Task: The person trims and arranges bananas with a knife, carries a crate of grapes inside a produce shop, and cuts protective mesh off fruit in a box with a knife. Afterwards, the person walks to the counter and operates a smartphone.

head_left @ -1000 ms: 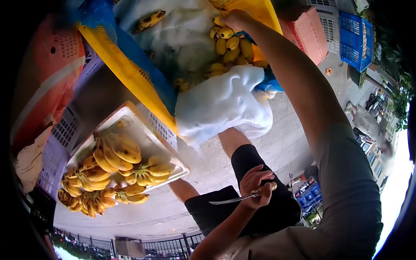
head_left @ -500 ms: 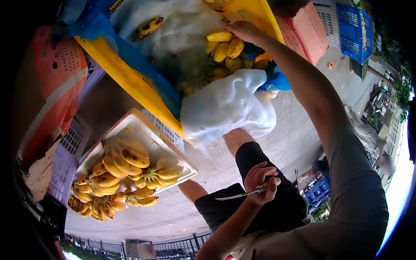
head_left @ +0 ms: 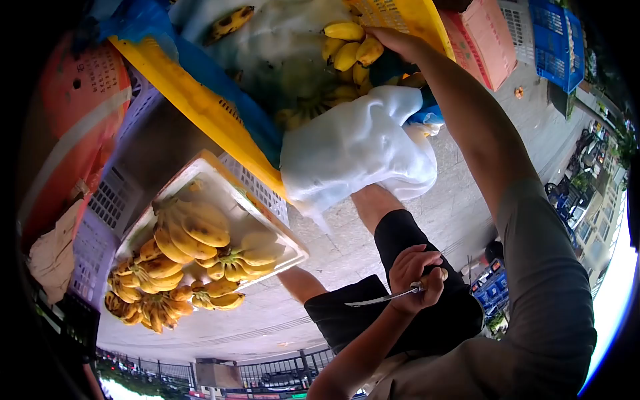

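Observation:
My left hand (head_left: 417, 280) is closed around the handle of a knife (head_left: 377, 301), its thin curved blade pointing left above my lap. My right hand (head_left: 395, 41) reaches into a yellow plastic crate (head_left: 200, 110) and grips the edge of a bunch of bananas (head_left: 345, 55); some of its fingers are hidden. More bananas lie beneath, partly covered by white foam sheeting (head_left: 357, 150). One spotted banana (head_left: 231, 24) rests apart on the sheeting. Blue plastic (head_left: 257, 123) lines the crate's side.
A white foam box (head_left: 293, 250) at lower left holds several banana bunches (head_left: 190, 230). Purple crates (head_left: 93, 257) and a red box (head_left: 83, 113) stand beyond it. A pink box (head_left: 481, 43) and a blue crate (head_left: 557, 43) are at upper right. My knees are beneath the yellow crate.
The view has shifted slightly, so the crate sits higher and farther right. Both hands keep their holds, with the knife still over my lap and my right hand at the bananas.

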`<state>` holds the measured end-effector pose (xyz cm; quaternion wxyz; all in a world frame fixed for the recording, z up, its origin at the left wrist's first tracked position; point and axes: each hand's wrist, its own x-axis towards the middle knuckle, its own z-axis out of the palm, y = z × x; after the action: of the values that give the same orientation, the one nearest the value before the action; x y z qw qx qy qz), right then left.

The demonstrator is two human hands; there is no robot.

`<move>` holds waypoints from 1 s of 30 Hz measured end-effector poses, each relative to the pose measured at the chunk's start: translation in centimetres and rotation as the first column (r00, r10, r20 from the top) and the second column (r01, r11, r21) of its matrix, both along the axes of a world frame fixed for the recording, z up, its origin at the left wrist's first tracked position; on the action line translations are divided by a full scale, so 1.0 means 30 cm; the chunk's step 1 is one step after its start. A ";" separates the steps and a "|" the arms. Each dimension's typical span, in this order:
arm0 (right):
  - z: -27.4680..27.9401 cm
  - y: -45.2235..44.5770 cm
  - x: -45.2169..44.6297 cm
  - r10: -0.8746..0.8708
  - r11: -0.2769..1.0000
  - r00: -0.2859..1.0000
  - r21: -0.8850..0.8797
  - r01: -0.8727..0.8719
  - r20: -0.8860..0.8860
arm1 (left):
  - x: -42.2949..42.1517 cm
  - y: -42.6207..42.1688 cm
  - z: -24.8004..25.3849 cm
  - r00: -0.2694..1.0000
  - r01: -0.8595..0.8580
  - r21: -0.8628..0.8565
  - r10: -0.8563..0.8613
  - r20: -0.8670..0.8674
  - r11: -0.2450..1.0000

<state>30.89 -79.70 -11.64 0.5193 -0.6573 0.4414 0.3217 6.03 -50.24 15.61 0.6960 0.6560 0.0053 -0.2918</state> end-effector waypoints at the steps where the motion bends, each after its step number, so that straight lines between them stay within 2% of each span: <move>1: 0.001 0.001 -0.001 0.075 0.996 0.994 -0.050 -0.071 0.084 | 0.000 0.000 0.003 1.000 -0.006 0.008 0.006 0.000 1.000; 2: -0.009 -0.006 0.007 0.078 0.996 0.993 -0.053 -0.073 0.091 | 0.000 -0.001 0.003 1.000 -0.012 0.015 0.012 0.002 1.000; 4: -0.030 -0.018 0.017 0.283 0.959 0.952 -0.040 -0.280 0.115 | -0.005 0.001 0.007 1.000 -0.013 0.026 0.013 -0.008 1.000; 5: -0.007 -0.016 0.026 0.280 0.960 0.953 -0.041 -0.277 0.116 | -0.011 0.007 0.010 1.000 -0.012 0.038 0.012 -0.024 0.999; 6: 0.035 -0.016 0.058 0.418 0.908 0.908 -0.016 -0.418 0.020 | -0.015 0.011 0.012 1.000 -0.009 0.036 0.009 -0.021 0.999; 7: 0.077 -0.014 0.092 0.548 0.836 0.833 0.022 -0.548 -0.071 | -0.018 0.015 0.011 1.000 -0.005 0.043 0.006 -0.019 0.999; 8: 0.139 0.015 0.094 0.631 0.775 0.776 -0.041 -0.631 0.005 | -0.023 0.017 0.014 1.000 -0.003 0.047 0.004 -0.019 0.999; 9: 0.214 0.058 0.108 0.728 0.681 0.684 -0.072 -0.729 -0.047 | -0.032 0.022 0.019 1.000 -0.004 0.039 0.005 -0.020 0.999; 11: 0.189 0.094 0.085 0.800 0.591 0.599 -0.220 -0.776 0.033 | -0.045 0.031 0.011 1.000 0.018 0.054 -0.018 0.006 0.998; 12: 0.221 0.108 0.109 0.920 0.390 0.366 -0.234 -0.890 0.140 | -0.047 0.035 0.012 1.000 0.002 0.040 -0.003 0.013 0.999; 13: 0.238 0.157 0.143 0.937 0.350 0.350 -0.016 -0.936 -0.006 | -0.053 0.039 0.014 1.000 -0.006 0.036 0.005 0.022 0.999; 15: 0.215 0.215 0.184 0.949 0.234 0.232 -0.017 -0.972 -0.213 | -0.063 0.053 0.018 1.000 -0.020 0.050 0.019 0.016 0.999; 16: 0.209 0.250 0.177 0.954 0.221 0.220 -0.023 -0.975 -0.205 | -0.069 0.065 0.016 0.999 -0.034 0.057 0.033 0.024 0.998; 18: 0.226 0.295 0.135 0.947 -0.018 0.065 -0.254 -0.967 -0.315 | -0.086 0.078 0.021 0.997 -0.038 0.034 0.040 -0.072 0.999; 20: 0.211 0.295 0.107 0.953 0.061 0.163 -0.366 -0.929 -0.256 | -0.101 0.097 0.035 0.995 -0.058 0.039 0.061 -0.075 0.998; 21: 0.169 0.266 0.080 0.962 0.171 0.240 -0.400 -0.900 -0.130 | -0.095 0.109 0.028 0.995 -0.061 0.039 0.064 -0.081 0.997; 23: 0.235 0.337 0.054 0.949 0.190 0.272 -0.399 -0.897 -0.160 | -0.094 0.135 0.046 0.982 -0.153 0.036 0.156 -0.103 0.988; 24: 0.256 0.370 0.017 0.943 0.196 0.297 -0.468 -0.862 -0.151 | -0.081 0.173 0.058 0.979 -0.097 0.013 0.098 -0.177 0.995; 25: 0.294 0.406 -0.024 0.930 0.257 0.357 -0.541 -0.801 -0.088 | -0.074 0.212 0.061 0.978 -0.133 0.030 0.137 -0.158 0.991; 27: 0.400 0.487 -0.078 0.921 0.318 0.388 -0.619 -0.718 0.023 | -0.101 0.259 0.059 0.855 -0.113 -0.112 0.039 -0.517 0.987; 28: 0.455 0.516 -0.093 0.939 0.239 0.338 -0.604 -0.760 -0.053 | -0.175 0.252 0.012 0.850 -0.216 -0.170 0.099 -0.517 0.961; 30: 0.624 0.636 -0.130 0.950 0.258 0.307 -0.680 -0.687 0.050 | -0.191 0.330 -0.001 0.818 -0.287 -0.207 0.127 -0.561 0.935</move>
<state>26.99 -60.62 7.07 0.1377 -0.9580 -0.0514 0.2462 0.29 -40.34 15.57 0.7802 0.4368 0.2311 -0.3836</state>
